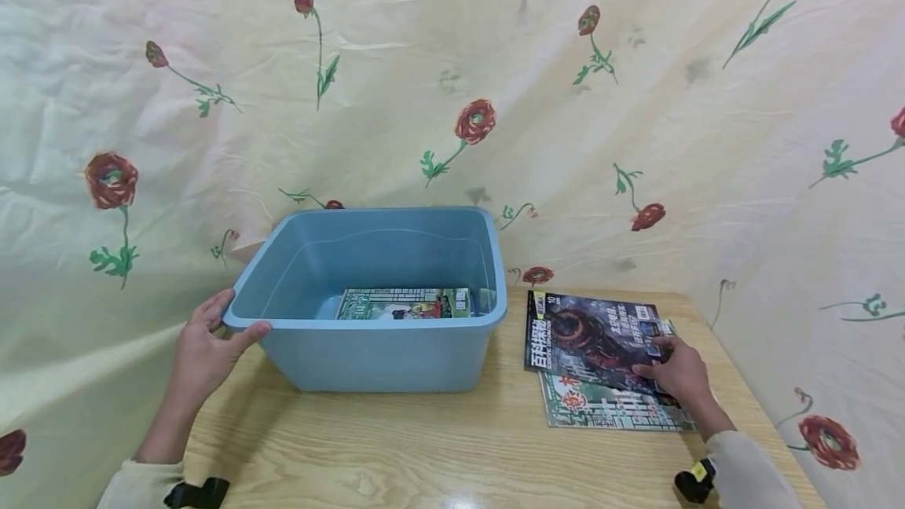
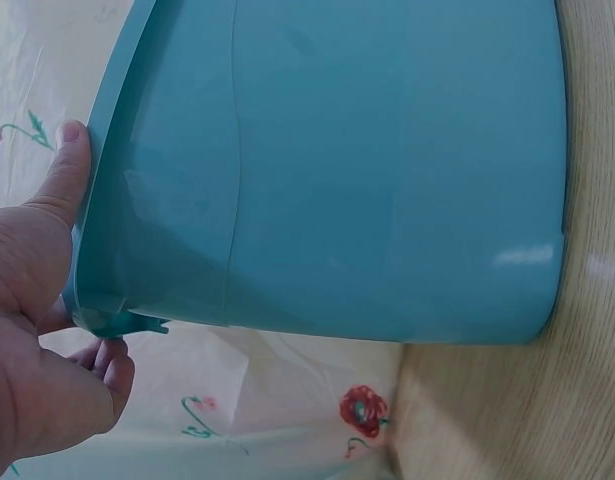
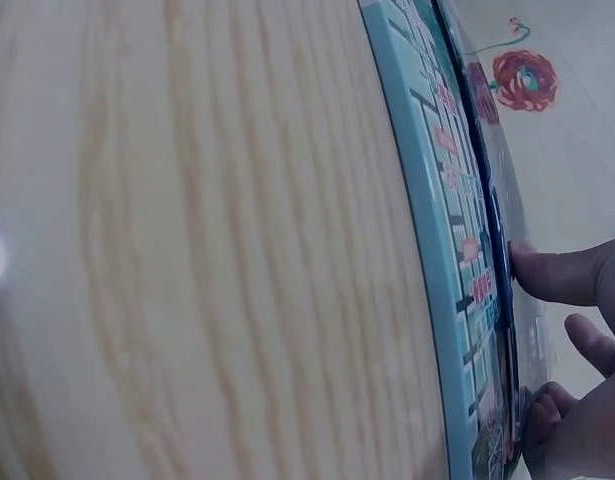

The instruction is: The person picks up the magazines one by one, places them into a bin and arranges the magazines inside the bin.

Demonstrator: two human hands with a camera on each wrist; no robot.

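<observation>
A blue plastic tub (image 1: 385, 356) stands on the table, and a green-and-white magazine (image 1: 403, 304) lies inside it. My left hand (image 1: 205, 348) grips the tub's near left corner, thumb along the front rim and fingers round the side; the left wrist view shows the thumb (image 2: 67, 175) on the rim. At the right, a dark magazine (image 1: 590, 340) titled 百科探秘 lies askew over another green-and-white magazine (image 1: 615, 412). My right hand (image 1: 682, 375) rests on the dark magazine's right end, thumb and fingertips against its glossy cover. The right wrist view shows the thumb (image 3: 562, 275) touching it.
The wooden table (image 1: 424, 438) runs in front of the tub and between it and the magazines. A cloth (image 1: 396, 45) printed with red flowers hangs behind and down both sides. Each wrist wears a black device, such as the one (image 1: 198, 493) on the left.
</observation>
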